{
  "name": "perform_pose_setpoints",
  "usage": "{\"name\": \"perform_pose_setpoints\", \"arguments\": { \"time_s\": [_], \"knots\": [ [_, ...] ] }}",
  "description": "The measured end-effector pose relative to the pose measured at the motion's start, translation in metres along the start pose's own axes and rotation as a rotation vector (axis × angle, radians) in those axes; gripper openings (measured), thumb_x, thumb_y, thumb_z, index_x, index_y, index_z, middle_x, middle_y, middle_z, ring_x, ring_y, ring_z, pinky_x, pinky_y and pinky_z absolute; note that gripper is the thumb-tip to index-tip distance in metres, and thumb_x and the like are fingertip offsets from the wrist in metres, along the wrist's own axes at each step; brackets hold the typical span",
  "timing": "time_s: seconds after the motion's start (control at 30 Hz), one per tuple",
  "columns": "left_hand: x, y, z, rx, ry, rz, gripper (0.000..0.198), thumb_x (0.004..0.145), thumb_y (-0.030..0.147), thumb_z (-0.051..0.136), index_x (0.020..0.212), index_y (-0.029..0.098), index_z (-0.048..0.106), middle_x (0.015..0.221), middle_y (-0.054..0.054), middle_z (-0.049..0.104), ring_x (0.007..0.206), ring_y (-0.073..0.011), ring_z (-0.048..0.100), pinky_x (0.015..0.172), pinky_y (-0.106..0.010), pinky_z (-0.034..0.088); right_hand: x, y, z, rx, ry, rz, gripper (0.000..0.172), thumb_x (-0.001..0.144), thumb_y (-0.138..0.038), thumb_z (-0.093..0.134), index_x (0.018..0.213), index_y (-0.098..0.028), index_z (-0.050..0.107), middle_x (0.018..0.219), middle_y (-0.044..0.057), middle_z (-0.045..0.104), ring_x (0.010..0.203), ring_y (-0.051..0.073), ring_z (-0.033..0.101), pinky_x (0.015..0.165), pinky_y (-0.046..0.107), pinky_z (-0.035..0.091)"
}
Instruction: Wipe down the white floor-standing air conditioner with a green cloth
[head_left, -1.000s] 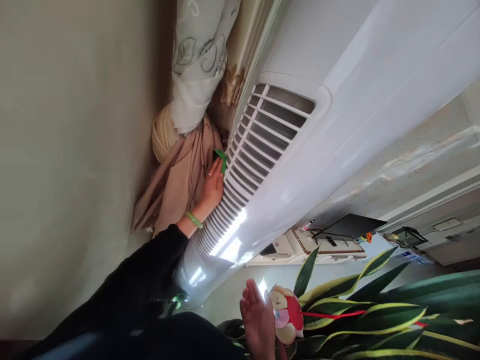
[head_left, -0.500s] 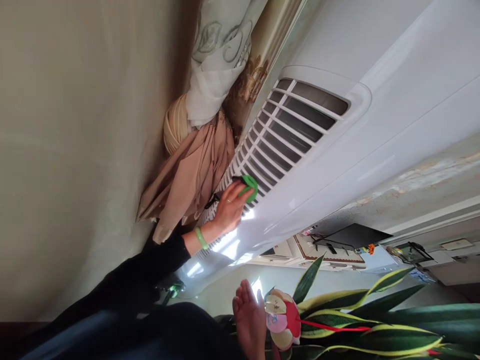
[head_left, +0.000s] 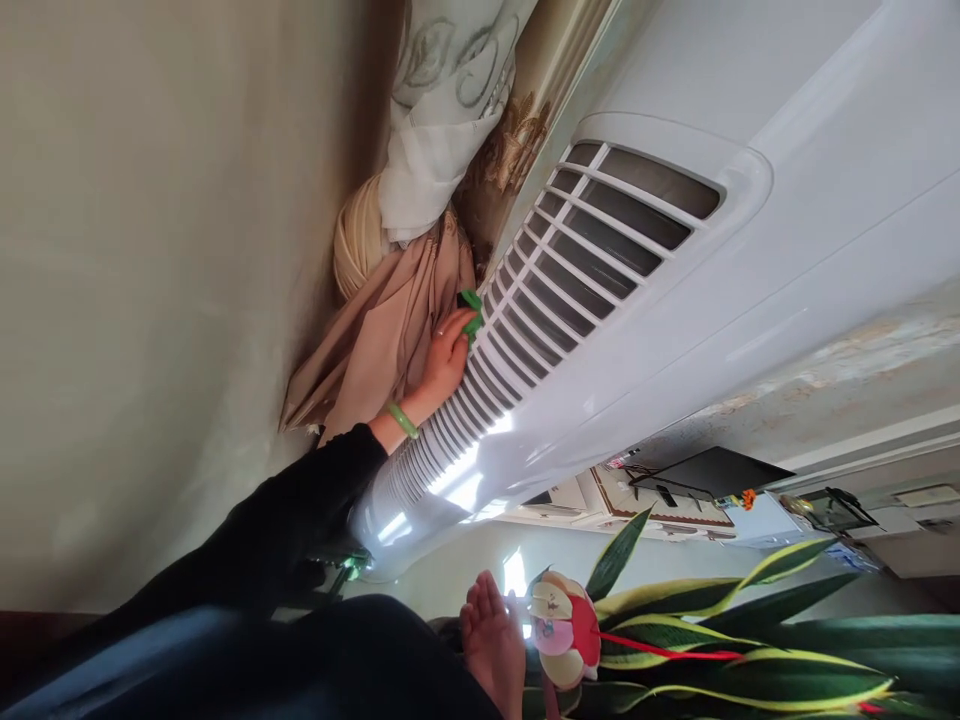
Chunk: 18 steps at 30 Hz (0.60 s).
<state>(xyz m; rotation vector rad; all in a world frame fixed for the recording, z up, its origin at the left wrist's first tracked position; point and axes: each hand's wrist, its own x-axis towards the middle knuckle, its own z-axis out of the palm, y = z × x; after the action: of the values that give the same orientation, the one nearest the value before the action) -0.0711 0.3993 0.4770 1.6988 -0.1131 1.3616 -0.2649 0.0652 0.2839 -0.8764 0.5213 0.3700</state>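
The view is turned sideways. My left hand (head_left: 444, 358), with a ring and a pale green bangle, is closed around a green, cloth-like piece (head_left: 472, 318) with a dark part. It presses this piece at the edge of the slatted vent grille (head_left: 559, 265) on a tall white air conditioner (head_left: 622, 370). Much of the piece is hidden by my fingers. My right hand (head_left: 493, 640) is apart from the unit, palm showing and fingers stretched out, holding nothing. It is close to a round petal-shaped ornament (head_left: 562, 630) in red, cream and pink.
A gathered pinkish-brown curtain (head_left: 397, 325) and a white embroidered curtain (head_left: 431, 160) hang right beside the grille. Long-leaved plants (head_left: 750, 670) with yellow edges stand beyond my right hand. A television (head_left: 712, 472) and a cabinet (head_left: 622, 500) are farther off.
My left hand has moved with the green piece from the slats of the grille to their edge on the curtain side. My right hand stays nearly in place, and the view has shifted slightly.
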Motion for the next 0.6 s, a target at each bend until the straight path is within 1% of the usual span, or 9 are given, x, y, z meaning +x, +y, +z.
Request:
{"name": "perform_pose_setpoints", "arguments": {
  "time_s": [0.07,0.13,0.17,0.23,0.3,0.37,0.5,0.53,0.6],
  "knots": [
    [-0.025,0.020,-0.004,0.058,0.024,0.084,0.047,0.112,0.038,0.032,0.146,0.022,0.061,0.154,-0.012,0.059,0.147,-0.0219,0.054,0.127,-0.047,0.045,0.002,0.001,0.004,-0.010,-0.008,0.015,0.034,0.076,-0.052,0.086,0.097,-0.026,0.079,0.104,0.002,0.080,0.087,0.015,0.075,0.072,0.026,0.062],
    [-0.050,0.040,-0.006,0.119,0.024,0.195,0.046,0.112,0.032,0.031,0.144,0.024,0.064,0.148,-0.011,0.063,0.143,-0.0213,0.056,0.123,-0.046,0.049,0.004,0.001,0.009,-0.022,-0.022,0.023,0.035,0.079,-0.051,0.085,0.100,-0.024,0.078,0.104,0.002,0.079,0.088,0.015,0.075,0.074,0.026,0.062],
    [-0.061,0.049,-0.006,0.150,-0.001,0.254,0.047,0.112,0.030,0.030,0.142,0.025,0.066,0.142,-0.010,0.066,0.139,-0.0214,0.059,0.121,-0.046,0.051,0.005,0.001,0.011,-0.026,-0.029,0.025,0.034,0.080,-0.050,0.084,0.101,-0.023,0.077,0.104,0.003,0.079,0.088,0.015,0.074,0.074,0.026,0.062],
    [-0.077,0.062,-0.006,0.209,-0.109,0.346,0.048,0.110,0.025,0.029,0.137,0.029,0.069,0.133,-0.008,0.071,0.133,-0.0220,0.063,0.119,-0.047,0.053,0.006,0.001,0.015,-0.031,-0.041,0.028,0.034,0.082,-0.049,0.082,0.102,-0.022,0.076,0.104,0.003,0.078,0.088,0.014,0.074,0.075,0.025,0.061],
    [-0.086,0.068,-0.005,0.233,-0.215,0.386,0.051,0.106,0.020,0.030,0.134,0.034,0.071,0.127,-0.006,0.074,0.126,-0.0233,0.066,0.119,-0.046,0.054,0.006,0.002,0.018,-0.029,-0.047,0.032,0.036,0.082,-0.050,0.082,0.103,-0.021,0.076,0.104,0.003,0.078,0.088,0.013,0.074,0.076,0.024,0.061],
    [-0.088,0.067,-0.005,0.225,-0.249,0.423,0.052,0.103,0.017,0.034,0.133,0.036,0.071,0.124,-0.004,0.075,0.124,-0.0247,0.067,0.117,-0.046,0.055,0.006,0.002,0.017,-0.029,-0.049,0.029,0.035,0.083,-0.050,0.081,0.103,-0.022,0.076,0.104,0.002,0.078,0.088,0.013,0.074,0.075,0.024,0.061],
    [-0.076,0.053,-0.009,0.222,-0.175,0.524,0.044,0.102,0.017,0.043,0.134,0.033,0.070,0.125,-0.006,0.073,0.126,-0.0253,0.064,0.108,-0.047,0.058,0.003,0.001,0.009,-0.037,-0.029,0.004,0.028,0.085,-0.049,0.079,0.100,-0.025,0.078,0.103,0.002,0.079,0.088,0.015,0.075,0.073,0.026,0.062],
    [-0.070,0.048,-0.011,0.222,-0.152,0.508,0.043,0.103,0.017,0.043,0.133,0.031,0.070,0.126,-0.007,0.072,0.126,-0.0247,0.064,0.108,-0.047,0.058,0.003,0.001,0.005,-0.039,-0.019,-0.003,0.027,0.084,-0.049,0.079,0.098,-0.026,0.078,0.102,0.001,0.080,0.086,0.015,0.075,0.072,0.027,0.062],
    [-0.054,0.037,-0.016,0.210,-0.106,0.404,0.043,0.103,0.016,0.039,0.132,0.026,0.070,0.131,-0.009,0.069,0.127,-0.0235,0.063,0.112,-0.047,0.056,0.003,0.001,-0.001,-0.046,0.003,-0.017,0.025,0.082,-0.049,0.080,0.095,-0.027,0.078,0.100,0.000,0.080,0.084,0.016,0.075,0.070,0.028,0.063]
  ]
}}
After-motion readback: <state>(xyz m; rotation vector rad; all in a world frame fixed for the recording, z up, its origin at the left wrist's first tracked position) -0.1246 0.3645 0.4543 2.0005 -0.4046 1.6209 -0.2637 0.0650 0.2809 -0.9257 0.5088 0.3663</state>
